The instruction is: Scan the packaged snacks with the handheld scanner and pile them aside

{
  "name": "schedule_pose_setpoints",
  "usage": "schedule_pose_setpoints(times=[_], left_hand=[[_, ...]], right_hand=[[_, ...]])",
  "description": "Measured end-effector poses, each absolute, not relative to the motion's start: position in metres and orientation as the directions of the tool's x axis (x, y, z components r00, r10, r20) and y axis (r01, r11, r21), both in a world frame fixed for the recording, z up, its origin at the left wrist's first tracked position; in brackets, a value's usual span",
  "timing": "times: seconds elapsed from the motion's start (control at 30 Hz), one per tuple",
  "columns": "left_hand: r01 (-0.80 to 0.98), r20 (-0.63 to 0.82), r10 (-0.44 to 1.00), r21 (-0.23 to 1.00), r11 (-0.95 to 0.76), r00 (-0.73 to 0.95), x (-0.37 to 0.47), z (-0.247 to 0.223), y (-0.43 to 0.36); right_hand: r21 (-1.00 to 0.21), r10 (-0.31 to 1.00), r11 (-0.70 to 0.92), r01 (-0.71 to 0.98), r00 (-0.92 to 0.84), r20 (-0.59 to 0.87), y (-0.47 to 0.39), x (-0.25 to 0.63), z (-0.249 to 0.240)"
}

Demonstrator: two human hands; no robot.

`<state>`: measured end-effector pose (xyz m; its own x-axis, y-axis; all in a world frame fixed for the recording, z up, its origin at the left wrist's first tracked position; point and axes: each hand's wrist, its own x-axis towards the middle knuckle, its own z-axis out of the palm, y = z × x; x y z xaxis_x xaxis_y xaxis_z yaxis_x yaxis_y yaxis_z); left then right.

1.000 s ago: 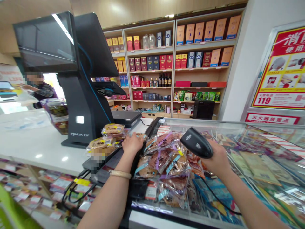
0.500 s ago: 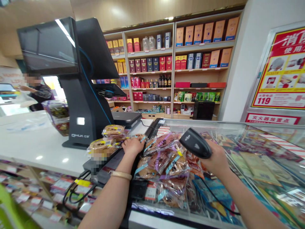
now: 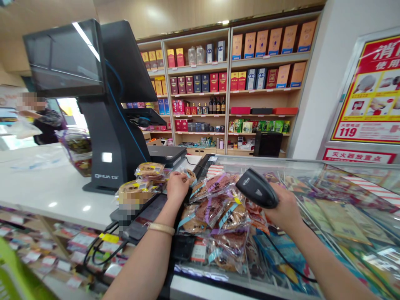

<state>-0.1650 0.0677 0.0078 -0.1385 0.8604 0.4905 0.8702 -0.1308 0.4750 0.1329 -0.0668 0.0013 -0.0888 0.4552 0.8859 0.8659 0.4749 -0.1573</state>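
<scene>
My left hand (image 3: 177,186), fingers curled together, grips the edge of a clear cookie packet (image 3: 189,176) beside the glass case's dark frame. My right hand (image 3: 283,205) is wrapped round a black barcode scanner (image 3: 256,188), whose head points left over a heap of packets. The heap of wrapped cookies (image 3: 211,208), with blue, purple and yellow bands, lies on the glass case between my hands. More cookie packets with yellow bands (image 3: 137,189) are stacked left of my left hand, by the foot of the black register (image 3: 108,154).
A white counter (image 3: 46,183) is at the left, with a filled bag (image 3: 78,152) behind the register. Black cables (image 3: 93,254) hang from the counter. A person (image 3: 43,121) stands far left. Shelves of boxes are behind.
My left hand has drawn its fingers in from a flatter spread, and the packet's end now stands up at its fingertips. The right hand and scanner have hardly moved.
</scene>
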Motion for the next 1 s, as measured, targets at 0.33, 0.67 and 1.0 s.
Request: schedule_pose_setpoints(times=[0.33, 0.67, 1.0], left_hand=[[0.561, 0.464, 0.832, 0.793, -0.238, -0.303, -0.164, 0.002, 0.081], [0.435, 0.857, 0.502, 0.498, -0.751, -0.115, -0.132, 0.023, 0.044], [0.451, 0.897, 0.443, 0.393, -0.801, 0.005, -0.123, 0.022, 0.033]], right_hand=[[-0.194, 0.49, 0.494, 0.848, -0.087, 0.868, -0.067, 0.131, 0.003], [-0.195, 0.495, 0.502, 0.842, -0.095, 0.864, -0.07, 0.127, 0.006], [-0.212, 0.522, 0.496, 0.842, -0.094, 0.847, -0.069, 0.127, 0.003]])
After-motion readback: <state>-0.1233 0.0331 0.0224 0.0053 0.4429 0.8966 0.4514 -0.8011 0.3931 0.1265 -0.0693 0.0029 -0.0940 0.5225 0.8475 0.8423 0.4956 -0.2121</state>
